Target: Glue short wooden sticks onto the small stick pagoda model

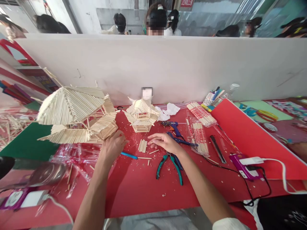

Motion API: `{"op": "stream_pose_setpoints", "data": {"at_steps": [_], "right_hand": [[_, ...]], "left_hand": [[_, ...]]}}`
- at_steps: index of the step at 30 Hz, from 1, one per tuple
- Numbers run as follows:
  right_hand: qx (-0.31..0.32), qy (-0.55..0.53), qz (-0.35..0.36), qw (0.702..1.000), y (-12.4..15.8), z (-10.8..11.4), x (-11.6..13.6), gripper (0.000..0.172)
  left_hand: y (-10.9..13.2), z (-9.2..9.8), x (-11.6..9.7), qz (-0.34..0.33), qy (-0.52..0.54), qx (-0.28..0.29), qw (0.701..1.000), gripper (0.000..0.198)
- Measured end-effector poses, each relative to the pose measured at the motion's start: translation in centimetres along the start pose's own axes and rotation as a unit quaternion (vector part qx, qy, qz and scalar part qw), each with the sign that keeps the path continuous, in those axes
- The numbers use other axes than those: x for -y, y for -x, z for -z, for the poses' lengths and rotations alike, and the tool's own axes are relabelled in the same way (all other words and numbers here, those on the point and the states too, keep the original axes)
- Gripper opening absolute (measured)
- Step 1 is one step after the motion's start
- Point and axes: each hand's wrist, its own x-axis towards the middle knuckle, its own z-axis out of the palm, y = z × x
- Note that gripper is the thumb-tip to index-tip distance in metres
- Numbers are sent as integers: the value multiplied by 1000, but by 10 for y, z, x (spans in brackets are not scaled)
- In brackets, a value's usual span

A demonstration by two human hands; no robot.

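My left hand (114,145) rests on the red table (144,188) beside the large stick-built pagoda model (76,115), its fingers curled near the model's lower roof and nothing visibly in them. My right hand (164,142) lies flat with fingers stretched out, fingertips just right of a small bundle of short cut sticks (143,145). A smaller stick pagoda (142,116) stands behind the bundle. A blue pen (129,155) lies below my left hand. Loose stick pieces (145,157) lie between the hands.
Teal-handled pliers (171,164) lie by my right wrist, a blue glue gun (174,126) behind it. Packs of chopsticks (200,126), a black knife (217,148), a purple charger with cables (244,166) lie right. A white partition (168,64) backs the table; people sit beyond it.
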Motion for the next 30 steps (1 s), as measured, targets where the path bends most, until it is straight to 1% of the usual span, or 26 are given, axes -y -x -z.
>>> {"op": "stream_pose_setpoints", "data": {"at_steps": [3, 5, 6, 8, 9, 12, 15, 17, 18, 19, 21, 22, 23, 25, 27, 30], "right_hand": [[22, -15, -19, 999, 2, -3, 3, 40], [45, -26, -30, 998, 2, -8, 4, 42], [55, -35, -34, 997, 2, -10, 5, 43], [66, -59, -38, 995, 2, -15, 4, 44], [64, -69, -40, 995, 2, -16, 4, 45], [56, -95, -45, 993, 2, -18, 3, 46], [71, -147, -53, 985, 3, -17, 5, 46], [90, -187, -63, 976, 4, -16, 6, 45], [99, -203, -69, 972, 5, -16, 7, 45], [105, -215, -73, 968, 5, -16, 7, 45], [108, -227, -69, 965, 5, -16, 7, 44], [107, -227, -62, 966, 6, -17, 8, 42], [103, -221, -53, 968, 6, -17, 8, 41], [87, -197, -35, 976, 6, -16, 11, 37], [65, -167, -24, 983, 7, -14, 15, 34], [36, -127, -16, 991, 7, -9, 18, 33]], "left_hand": [[0, -5, -15, -68, 6, -18, 998, 30], [-1, -11, -29, -133, 30, -39, 990, 26], [-1, -15, -35, -156, 46, -60, 985, 24], [0, -23, -46, -172, 78, -96, 977, 24], [0, -27, -49, -170, 96, -115, 974, 23], [2, -36, -51, -157, 150, -141, 966, 20], [3, -38, -48, -158, 177, -141, 961, 18], [3, -37, -47, -161, 157, -127, 966, 19], [3, -35, -47, -159, 135, -111, 972, 20], [2, -32, -47, -151, 106, -88, 979, 20], [0, -25, -43, -106, 46, -34, 993, 21], [-1, -22, -39, -72, 22, -8, 997, 20], [-2, -18, -34, -22, 5, 10, 1000, 21], [-3, -12, -21, 48, -13, 29, 998, 21], [-3, -8, -7, 93, -28, 29, 995, 24], [-3, -6, 8, 113, -25, 49, 992, 28]]}}
